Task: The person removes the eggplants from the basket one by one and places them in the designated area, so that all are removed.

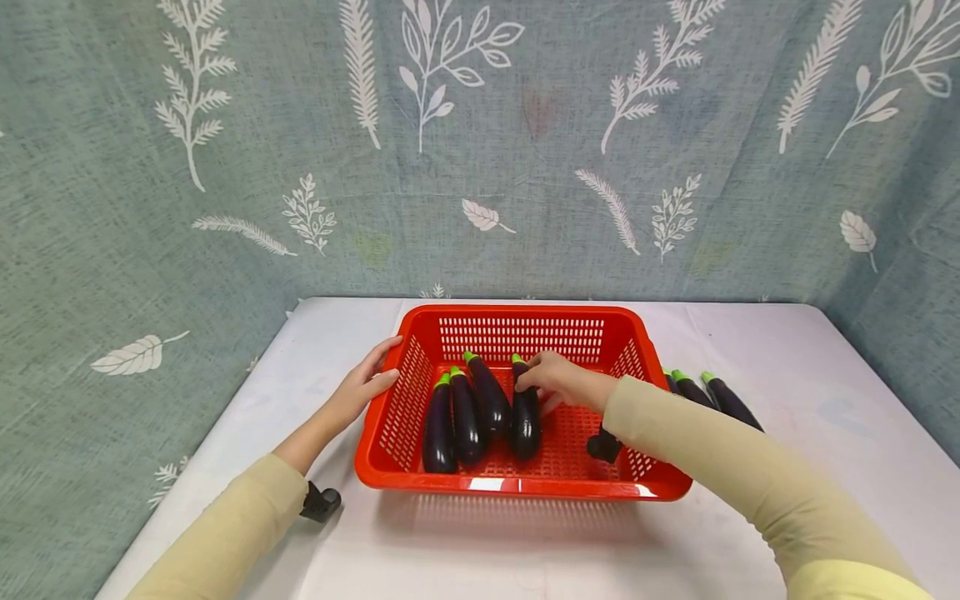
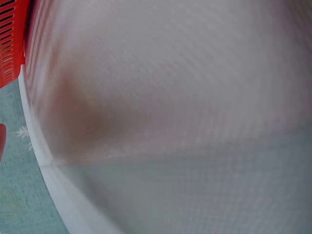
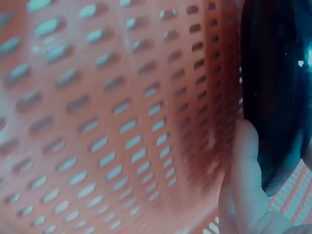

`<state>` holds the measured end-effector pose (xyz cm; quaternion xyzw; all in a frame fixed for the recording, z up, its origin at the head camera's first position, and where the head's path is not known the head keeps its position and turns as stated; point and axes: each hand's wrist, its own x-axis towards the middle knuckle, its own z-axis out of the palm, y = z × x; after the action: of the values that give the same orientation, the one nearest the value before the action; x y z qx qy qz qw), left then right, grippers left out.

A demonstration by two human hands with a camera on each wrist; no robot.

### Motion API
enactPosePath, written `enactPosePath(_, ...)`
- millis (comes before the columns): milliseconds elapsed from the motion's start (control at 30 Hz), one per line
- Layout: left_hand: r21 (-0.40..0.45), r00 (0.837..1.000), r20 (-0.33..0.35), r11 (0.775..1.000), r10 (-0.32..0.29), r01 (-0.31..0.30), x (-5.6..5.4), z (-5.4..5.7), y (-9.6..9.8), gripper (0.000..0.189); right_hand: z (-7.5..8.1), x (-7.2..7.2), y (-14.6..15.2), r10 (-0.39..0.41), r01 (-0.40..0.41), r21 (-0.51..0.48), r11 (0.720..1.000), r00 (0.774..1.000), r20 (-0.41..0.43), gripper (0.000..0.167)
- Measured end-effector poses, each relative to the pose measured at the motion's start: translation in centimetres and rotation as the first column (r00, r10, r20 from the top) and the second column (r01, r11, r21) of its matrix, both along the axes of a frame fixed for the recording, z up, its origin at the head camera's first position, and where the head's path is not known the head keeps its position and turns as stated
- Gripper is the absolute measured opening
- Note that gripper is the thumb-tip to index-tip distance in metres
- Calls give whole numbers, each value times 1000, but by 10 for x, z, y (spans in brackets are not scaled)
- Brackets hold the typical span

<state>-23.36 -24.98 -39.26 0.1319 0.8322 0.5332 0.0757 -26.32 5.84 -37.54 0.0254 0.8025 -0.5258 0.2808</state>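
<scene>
A red perforated plastic basket [image 1: 525, 489] stands on the white table. My right hand [image 1: 562, 379] reaches inside and holds a dark purple eggplant [image 1: 526, 429] with a bright green stem end. In the right wrist view, fingers [image 3: 246, 170] lie along the glossy eggplant [image 3: 273, 87]. To its left, an eggplant [image 1: 491, 400], another eggplant [image 1: 467, 421] and a third eggplant [image 1: 439, 429] lie side by side on the basket floor. My left hand [image 1: 367, 379] touches the basket's left side near the rim with extended fingers. Only a fingertip of it shows in the left wrist view.
Right of the basket, eggplants [image 1: 731, 402] lie on the table [image 1: 810, 375], partly hidden by the basket and my right sleeve. A patterned grey-green cloth [image 1: 480, 167] hangs behind and beside the table. Black wrist devices [image 1: 321, 503] sit at both wrists.
</scene>
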Motion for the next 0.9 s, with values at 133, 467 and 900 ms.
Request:
enactPosePath(133, -3, 1000, -9, 1000, -2, 2, -2, -5, -2, 57, 7, -1, 8, -19, 19, 11, 1000, 1000, -3, 54)
enactPosePath(467, -7, 1000, -16, 1000, 5, -5, -4, -7, -4, 58, 26, -5, 31, -4, 4, -12, 1000, 1000, -27, 58)
enactPosePath(900, -33, 1000, -28, 999, 0, -1, 8, 13, 6, 57, 50, -5, 61, 13, -14, -79, 997, 1000, -15, 62)
